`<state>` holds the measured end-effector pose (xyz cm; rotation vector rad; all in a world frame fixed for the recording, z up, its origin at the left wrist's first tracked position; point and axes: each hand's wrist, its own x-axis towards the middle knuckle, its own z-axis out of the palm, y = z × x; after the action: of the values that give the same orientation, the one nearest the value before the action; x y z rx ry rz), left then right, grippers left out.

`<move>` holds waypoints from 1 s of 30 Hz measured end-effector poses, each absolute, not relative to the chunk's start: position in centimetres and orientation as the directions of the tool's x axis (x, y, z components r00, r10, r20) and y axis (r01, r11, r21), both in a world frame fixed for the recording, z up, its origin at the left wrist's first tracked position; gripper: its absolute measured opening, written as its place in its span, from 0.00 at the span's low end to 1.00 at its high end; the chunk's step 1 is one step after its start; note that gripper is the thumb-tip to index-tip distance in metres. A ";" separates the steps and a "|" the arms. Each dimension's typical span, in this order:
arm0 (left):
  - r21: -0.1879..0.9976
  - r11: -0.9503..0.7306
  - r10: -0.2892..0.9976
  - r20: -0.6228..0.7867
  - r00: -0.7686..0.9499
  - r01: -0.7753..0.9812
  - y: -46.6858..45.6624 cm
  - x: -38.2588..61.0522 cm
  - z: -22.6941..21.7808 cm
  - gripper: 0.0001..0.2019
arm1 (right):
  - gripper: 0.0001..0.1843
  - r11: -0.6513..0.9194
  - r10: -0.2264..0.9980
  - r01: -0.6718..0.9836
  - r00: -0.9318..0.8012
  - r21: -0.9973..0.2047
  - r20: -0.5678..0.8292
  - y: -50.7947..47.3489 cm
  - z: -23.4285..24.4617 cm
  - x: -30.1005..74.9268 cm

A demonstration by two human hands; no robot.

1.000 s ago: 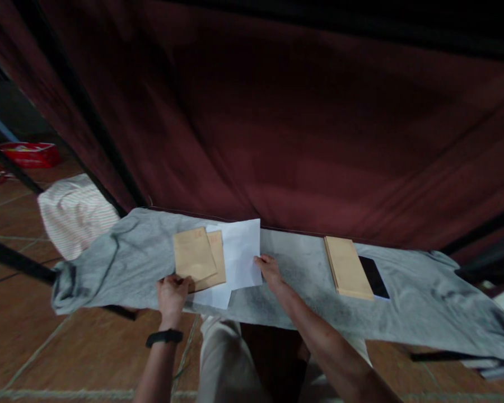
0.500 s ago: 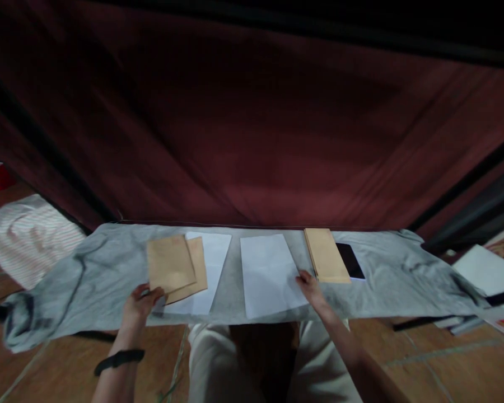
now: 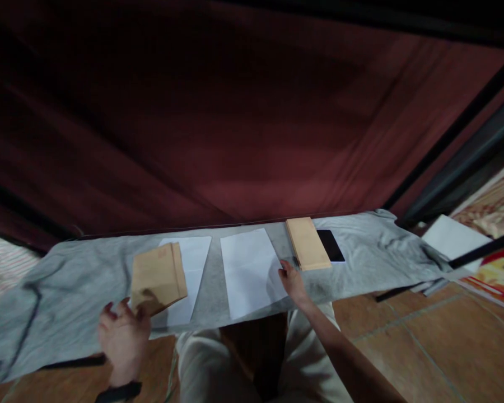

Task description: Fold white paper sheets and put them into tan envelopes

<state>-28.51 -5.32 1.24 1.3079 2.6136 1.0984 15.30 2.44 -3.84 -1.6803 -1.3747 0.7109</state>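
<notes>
Two brown paper envelopes (image 3: 156, 274) lie one over the other at the left, on top of a white sheet of paper (image 3: 198, 260). My left hand (image 3: 124, 336), slightly blurred, is just below their lower left corner. Its fingers are spread, with nothing held in them. In the middle, another white sheet (image 3: 247, 274) lies flat. My right hand (image 3: 293, 281) has its fingers curled at that sheet's right edge, pinching it. A stack of brown envelopes (image 3: 308, 244) sits just beyond my right hand.
A grey cloth (image 3: 367, 246) covers the long, low table. The dark phone or tablet (image 3: 331, 245) lies partly beside the envelope stack. A dark red curtain (image 3: 243, 140) hangs behind. On the right are a white flat object (image 3: 453, 240) and a red-and-yellow package (image 3: 502, 274).
My left hand has let go of the envelopes and moved down and left. The upper envelope now lies more squarely over the lower one. My right hand stays at the sheet's edge; the view has shifted.
</notes>
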 end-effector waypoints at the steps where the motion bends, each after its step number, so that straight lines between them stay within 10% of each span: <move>1: 0.591 0.334 0.733 0.328 -0.596 0.735 -5.0 -26.6 1.0 0.21 | 0.17 -0.054 0.968 0.493 0.239 -0.868 0.075 2.4 -3.8 15.2; 6: 0.599 -0.172 0.906 0.408 -0.113 0.782 -2.0 -15.3 -1.0 0.20 | 0.19 -0.039 0.973 0.382 0.225 -0.923 0.052 1.9 -4.0 14.5; 15: 0.374 -0.333 0.935 0.250 0.252 0.866 1.8 -4.9 -4.1 0.24 | 0.22 0.154 0.967 0.471 0.109 -0.868 0.231 1.1 -3.0 14.7; 30: 0.152 -0.219 0.945 0.281 0.170 0.964 5.6 -8.3 -5.4 0.29 | 0.27 0.360 0.914 0.890 -0.278 -0.279 0.295 5.7 -5.3 11.4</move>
<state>-8.34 5.61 -5.39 2.4486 1.9999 0.5092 11.37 5.67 -5.28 -1.5743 -2.2261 0.0827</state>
